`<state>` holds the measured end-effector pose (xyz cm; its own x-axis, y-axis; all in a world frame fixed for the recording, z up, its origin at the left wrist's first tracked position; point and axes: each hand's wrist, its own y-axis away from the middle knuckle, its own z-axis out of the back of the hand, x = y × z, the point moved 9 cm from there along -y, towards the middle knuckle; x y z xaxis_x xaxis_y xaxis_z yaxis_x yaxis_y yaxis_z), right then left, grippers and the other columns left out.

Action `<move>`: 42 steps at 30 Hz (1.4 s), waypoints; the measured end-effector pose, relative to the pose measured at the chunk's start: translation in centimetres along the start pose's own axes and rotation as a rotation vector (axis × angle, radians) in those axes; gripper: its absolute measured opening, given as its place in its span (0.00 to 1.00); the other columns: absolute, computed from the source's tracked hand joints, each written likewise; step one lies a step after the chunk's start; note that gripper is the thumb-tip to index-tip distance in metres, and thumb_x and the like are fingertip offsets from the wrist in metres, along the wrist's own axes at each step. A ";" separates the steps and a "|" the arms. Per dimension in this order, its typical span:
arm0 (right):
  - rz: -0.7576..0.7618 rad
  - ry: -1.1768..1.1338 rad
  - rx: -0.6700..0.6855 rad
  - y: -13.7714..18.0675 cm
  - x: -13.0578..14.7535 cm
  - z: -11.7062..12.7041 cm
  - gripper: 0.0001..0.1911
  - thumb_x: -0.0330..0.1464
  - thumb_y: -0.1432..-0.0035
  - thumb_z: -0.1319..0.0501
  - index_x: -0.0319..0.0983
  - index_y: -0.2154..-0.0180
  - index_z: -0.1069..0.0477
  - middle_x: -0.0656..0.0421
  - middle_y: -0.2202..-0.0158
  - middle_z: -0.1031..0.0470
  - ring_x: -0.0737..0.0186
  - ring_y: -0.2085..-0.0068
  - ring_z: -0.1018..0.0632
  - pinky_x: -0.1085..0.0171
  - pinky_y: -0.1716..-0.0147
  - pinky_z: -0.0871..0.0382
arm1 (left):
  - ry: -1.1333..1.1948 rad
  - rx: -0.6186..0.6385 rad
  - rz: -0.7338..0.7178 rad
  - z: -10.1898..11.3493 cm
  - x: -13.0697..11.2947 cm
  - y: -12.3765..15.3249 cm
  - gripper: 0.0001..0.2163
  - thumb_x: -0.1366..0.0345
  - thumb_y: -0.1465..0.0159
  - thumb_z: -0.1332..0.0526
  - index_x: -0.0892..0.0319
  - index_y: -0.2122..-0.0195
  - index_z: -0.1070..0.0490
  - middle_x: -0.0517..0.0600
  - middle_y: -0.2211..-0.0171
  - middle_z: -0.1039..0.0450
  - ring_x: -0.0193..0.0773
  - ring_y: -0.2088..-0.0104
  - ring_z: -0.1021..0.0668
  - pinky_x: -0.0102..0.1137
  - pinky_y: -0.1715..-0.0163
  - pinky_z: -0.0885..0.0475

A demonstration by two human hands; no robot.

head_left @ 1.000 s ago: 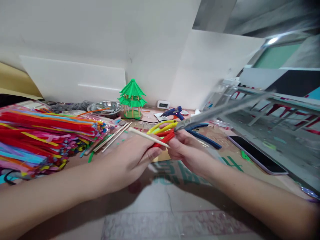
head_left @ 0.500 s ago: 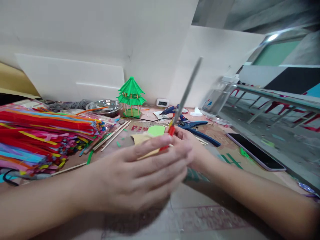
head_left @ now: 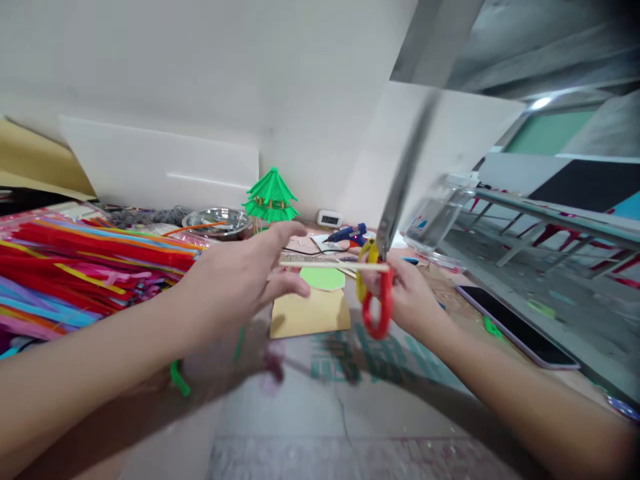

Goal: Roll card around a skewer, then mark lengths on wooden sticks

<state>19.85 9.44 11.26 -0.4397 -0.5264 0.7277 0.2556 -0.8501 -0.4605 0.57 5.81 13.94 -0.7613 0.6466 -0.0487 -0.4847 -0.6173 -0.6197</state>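
Observation:
My right hand (head_left: 413, 297) grips a pair of scissors (head_left: 383, 303) with red and yellow handles, blades pointing up and blurred. A thin wooden stick (head_left: 330, 266) runs level between my hands; its right end crosses the scissor handles, and its left end meets the edge of my left hand. What grips the stick is not clear. My left hand (head_left: 235, 283) is raised left of the scissors, thumb and forefinger spread apart. Below the stick lie a light green paper piece (head_left: 323, 278) and a tan card (head_left: 310, 317).
Colourful pipe cleaners (head_left: 90, 267) heap up at left. A green-roofed model pavilion (head_left: 273, 197), metal bowl (head_left: 217, 223), small digital clock (head_left: 330, 218) and blue glue gun (head_left: 350, 235) stand at the back. Rightward are a phone (head_left: 520, 327) and a clear plastic bottle (head_left: 440, 210).
My hands have moved apart, the left one drawing leftward and the right one with the scissors shifting rightward. The wooden stick now shows between them, and the tan card is uncovered.

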 end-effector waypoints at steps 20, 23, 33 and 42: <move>0.227 0.416 0.039 0.1 -0.8 4.2 0.21 0.46 0.38 0.37 0.42 0.49 0.34 0.56 0.61 0.25 0.55 0.64 0.23 0.60 0.66 0.28 | 0.282 0.006 0.121 0.0 4.4 -0.2 0.13 0.59 0.29 0.47 0.57 0.56 0.24 0.47 0.65 0.20 0.36 0.68 0.21 0.27 0.70 0.31; 0.400 0.524 0.028 0.6 0.4 3.7 0.23 0.46 0.38 0.35 0.40 0.48 0.34 0.52 0.58 0.25 0.54 0.62 0.24 0.60 0.65 0.28 | 0.263 0.001 0.063 -0.2 3.8 0.0 0.10 0.65 0.29 0.47 0.57 0.58 0.26 0.47 0.65 0.22 0.35 0.67 0.22 0.27 0.69 0.31; 0.660 0.729 0.017 1.9 1.7 2.8 0.18 0.44 0.36 0.35 0.38 0.54 0.33 0.55 0.64 0.34 0.57 0.66 0.31 0.62 0.69 0.35 | 0.207 -0.078 -0.134 1.2 2.1 -0.3 0.09 0.69 0.28 0.48 0.55 0.60 0.29 0.45 0.68 0.27 0.36 0.65 0.27 0.31 0.63 0.34; 0.771 0.812 0.041 2.9 2.5 1.5 0.21 0.48 0.34 0.40 0.36 0.56 0.30 0.54 0.66 0.36 0.57 0.66 0.34 0.62 0.71 0.41 | 0.204 -0.050 -0.167 1.0 1.6 -0.4 0.10 0.68 0.28 0.48 0.53 0.60 0.27 0.45 0.65 0.24 0.38 0.61 0.25 0.34 0.57 0.36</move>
<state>20.76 5.62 12.49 -0.5791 -0.7584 -0.2991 0.7235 -0.3089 -0.6173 -0.92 6.66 14.94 -0.5677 0.8176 -0.0963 -0.5705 -0.4751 -0.6699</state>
